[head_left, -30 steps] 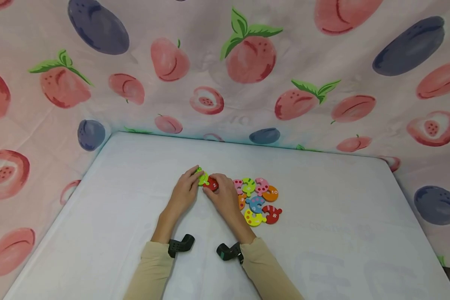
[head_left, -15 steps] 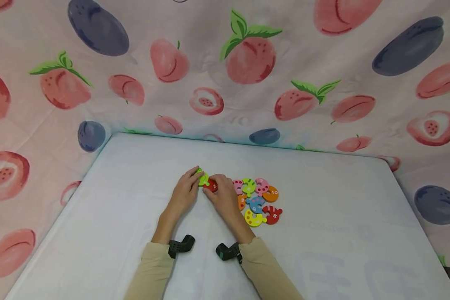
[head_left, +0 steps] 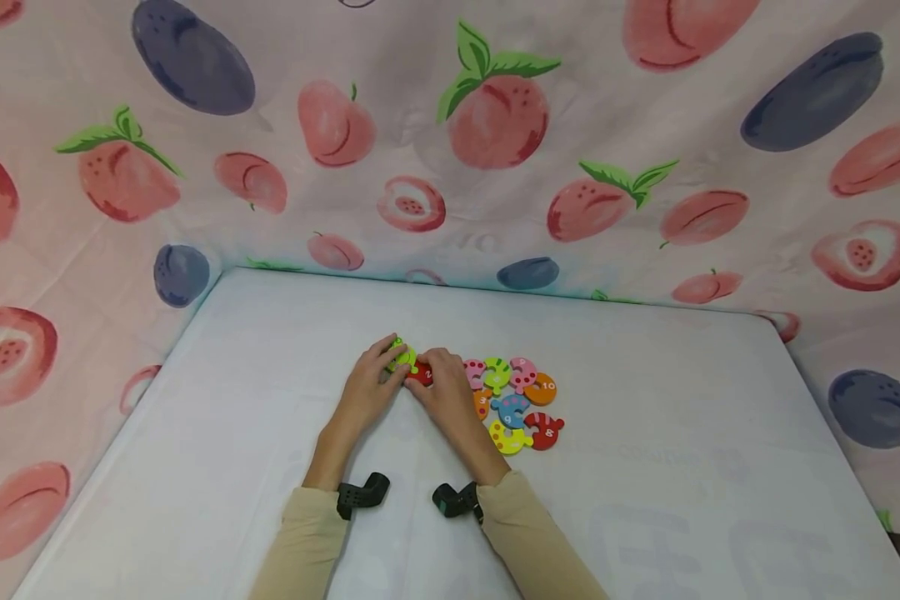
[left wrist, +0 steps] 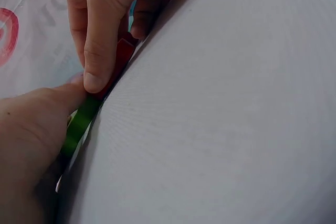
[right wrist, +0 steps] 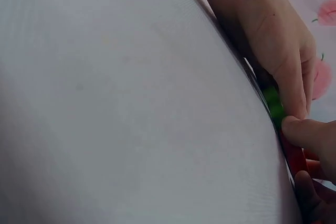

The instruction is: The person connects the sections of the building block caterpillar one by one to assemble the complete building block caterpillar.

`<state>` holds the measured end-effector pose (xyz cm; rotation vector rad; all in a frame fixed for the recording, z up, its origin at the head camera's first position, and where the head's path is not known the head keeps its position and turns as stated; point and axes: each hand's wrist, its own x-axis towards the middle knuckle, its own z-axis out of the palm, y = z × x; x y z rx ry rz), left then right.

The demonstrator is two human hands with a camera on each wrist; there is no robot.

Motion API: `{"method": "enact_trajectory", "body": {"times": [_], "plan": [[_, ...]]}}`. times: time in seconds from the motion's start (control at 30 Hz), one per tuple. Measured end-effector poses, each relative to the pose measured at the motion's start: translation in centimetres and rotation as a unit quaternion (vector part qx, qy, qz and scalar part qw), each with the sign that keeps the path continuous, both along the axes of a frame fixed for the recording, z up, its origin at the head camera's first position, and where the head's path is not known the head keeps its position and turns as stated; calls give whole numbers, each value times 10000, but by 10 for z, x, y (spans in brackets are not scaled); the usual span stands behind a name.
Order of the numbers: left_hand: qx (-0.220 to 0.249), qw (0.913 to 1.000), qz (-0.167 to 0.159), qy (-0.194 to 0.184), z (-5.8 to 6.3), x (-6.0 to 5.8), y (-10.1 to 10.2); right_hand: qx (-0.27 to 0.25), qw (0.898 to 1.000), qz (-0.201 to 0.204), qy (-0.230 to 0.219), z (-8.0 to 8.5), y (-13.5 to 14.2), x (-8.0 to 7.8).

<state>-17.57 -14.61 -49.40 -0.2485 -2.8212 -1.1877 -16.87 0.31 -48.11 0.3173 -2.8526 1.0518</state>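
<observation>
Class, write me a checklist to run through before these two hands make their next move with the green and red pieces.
1. Left hand holding the green piece: ok.
2. Right hand pinching the red piece: ok.
3. Red piece's number facing up: ok, a 2 shows.
4. Green and red pieces fully fitted together: cannot tell, fingers cover part of the join.
5. Green piece's number readable: cannot tell, fingers partly cover its face.
6. Orange piece marked 3 in full head view: not ok, the right hand partly hides it.

Fruit-print backdrop (head_left: 412, 137) — white tabletop (head_left: 682, 383)
</observation>
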Motion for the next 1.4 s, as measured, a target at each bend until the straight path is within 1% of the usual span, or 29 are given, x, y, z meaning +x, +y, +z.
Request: {"method": "enact_trajectory", "body": {"times": [0.07,0.23,0.4,0.53,0.67,0.73,0.83,0.9,0.97,1.0,1.07,1.17,1.2,1.23,1.3,1.33,1.4], "plan": [[55,9999,37,-86,1,0,1,-62,10000,49,4,0,1,0],[177,9994,117,-279,4,-1,2,-291,9992,199,-166,-1,5,-2],[216,9991,154,-320,3,-1,4,-393,9980,337,-359,-4,8,-4],[141,9990,220,-369,3,1,4,-275,9977,420,-463,-6,11,-1],[199,9987,306,-360,1,5,4,-116,9974,562,-442,-9,14,6],[225,9987,313,-321,0,5,4,-147,9976,554,-400,-9,16,9],[215,9990,286,-263,-1,3,4,-448,9969,482,-440,-7,22,12],[178,9993,258,-223,-1,-1,5,-803,9949,411,-450,-5,27,12],[180,9993,267,-197,-1,-1,4,-1263,9904,385,-410,-6,32,13],[188,9993,269,-197,-1,-1,4,-1568,9862,387,-363,-6,35,13],[188,9992,264,-250,-1,-1,3,-2198,9747,352,-181,-7,41,16],[166,9988,252,-398,-2,0,4,-3006,9524,294,413,-7,53,24],[148,9987,241,-424,-3,0,4,-3145,9468,228,641,-7,58,26],[150,9987,244,-431,-4,0,4,-3143,9452,119,870,-7,62,28],[139,9987,251,-412,-5,1,4,-2969,9471,-156,1206,-6,71,29],[148,9988,248,-391,-5,1,4,-2857,9492,-310,1282,-6,75,29],[164,9989,243,-362,-5,1,4,-2539,9572,-595,1258,-6,81,27]]}}
